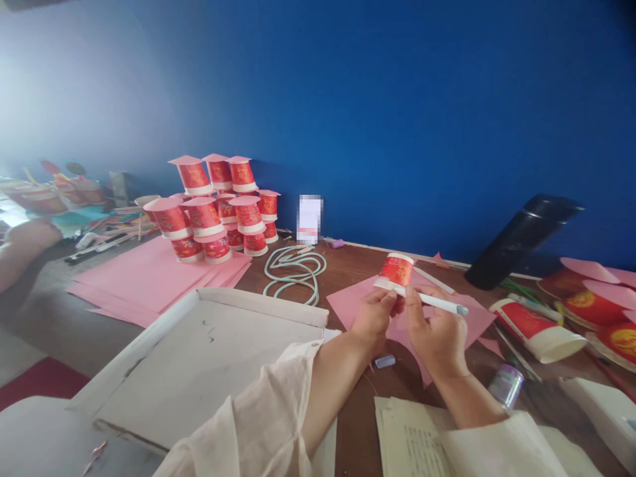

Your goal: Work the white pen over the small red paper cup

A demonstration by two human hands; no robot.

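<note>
On my table (345,268), a cable (294,266) lies left of my cup (397,269); farther left stand stacked cups (206,217), perhaps partly on paper sheets (149,278).

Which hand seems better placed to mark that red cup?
Probably the right hand: it holds a white pen close to the red cup, which the left hand grips near its rim.

From here I count one held cup (396,269) and one held pen (443,304) at four o'clock, three top-row cups (219,174) at ten, and one flask (519,242) at three.
</note>
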